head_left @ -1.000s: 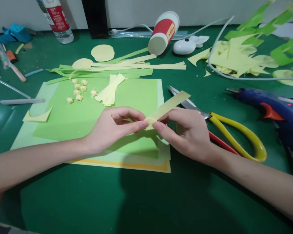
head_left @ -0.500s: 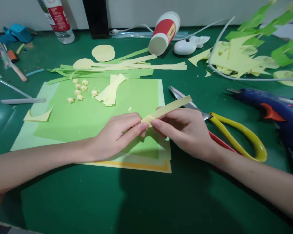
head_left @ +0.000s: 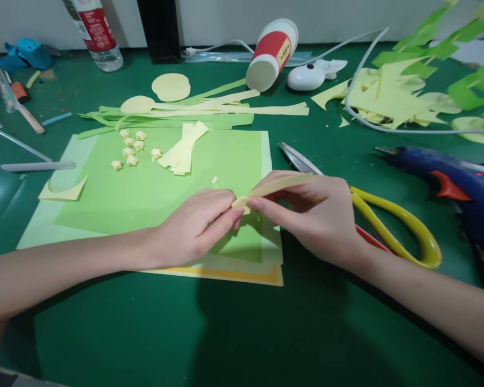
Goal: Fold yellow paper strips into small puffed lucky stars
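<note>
A pale yellow paper strip (head_left: 280, 186) has a folded end between my two hands, above a stack of green paper sheets (head_left: 116, 204). My left hand (head_left: 204, 220) pinches the folded end between thumb and fingers. With thumb and forefinger, my right hand (head_left: 310, 215) grips the strip close to the fold; its long tail lies back over that hand. Beyond my hands on the green sheet are several small folded paper stars (head_left: 132, 160) and a crossed bunch of short yellow strips (head_left: 184, 150). Scissors (head_left: 395, 226) with yellow and red handles lie partly behind my right hand.
A blue glue gun (head_left: 443, 183) lies at the right. Long paper strips (head_left: 226, 110), a tipped paper cup (head_left: 272, 54) and a white mouse-shaped device (head_left: 306, 78) lie at the back. Yellow paper scraps (head_left: 395, 94) and a white cable (head_left: 349, 97) are at the back right, a water bottle (head_left: 99, 37) back left.
My right hand has moved slightly right and up, and the strip's tail has swung lower, over the back of that hand. My left hand has barely shifted.
</note>
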Tool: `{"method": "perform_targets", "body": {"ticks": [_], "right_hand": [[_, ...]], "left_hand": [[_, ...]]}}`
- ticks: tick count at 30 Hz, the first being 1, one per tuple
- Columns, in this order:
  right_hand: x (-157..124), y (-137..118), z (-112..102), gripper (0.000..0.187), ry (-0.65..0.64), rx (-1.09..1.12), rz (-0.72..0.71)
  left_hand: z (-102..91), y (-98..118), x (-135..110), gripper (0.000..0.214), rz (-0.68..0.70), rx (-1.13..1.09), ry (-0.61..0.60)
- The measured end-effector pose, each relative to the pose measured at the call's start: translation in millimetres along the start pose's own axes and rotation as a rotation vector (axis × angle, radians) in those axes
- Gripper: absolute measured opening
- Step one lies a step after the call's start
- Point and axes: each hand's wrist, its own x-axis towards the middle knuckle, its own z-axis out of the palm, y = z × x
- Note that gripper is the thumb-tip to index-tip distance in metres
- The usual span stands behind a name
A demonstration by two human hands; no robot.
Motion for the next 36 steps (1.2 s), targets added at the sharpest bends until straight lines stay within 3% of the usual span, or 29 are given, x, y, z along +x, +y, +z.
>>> {"method": "perform_targets", "body": {"ticks": [9,21,28,36], "right_hand": [[0.4,0.2,-1.4,0.005,-0.053,0.108,0.113],[2.0,-4.9,-2.2,0.020,0.013,-0.099,-0.014],[2.2,-4.5,-0.2,0.022,0.032,-0.050,0.036],[2.7,-4.5,-0.8,0.019,0.001,0.014,0.061]], "left_hand": [[-0.4,1.4,0.4,0.030,0.025,-0.014,-0.036],[-1.7,1.4,1.3,0.029,0.003,-0.061,0.019],[-0.1,-0.2,0.7,0.026,0.064,-0.033,0.058],[0.2,1.5,2.8,0.030,0.027,-0.063,0.063]]}}
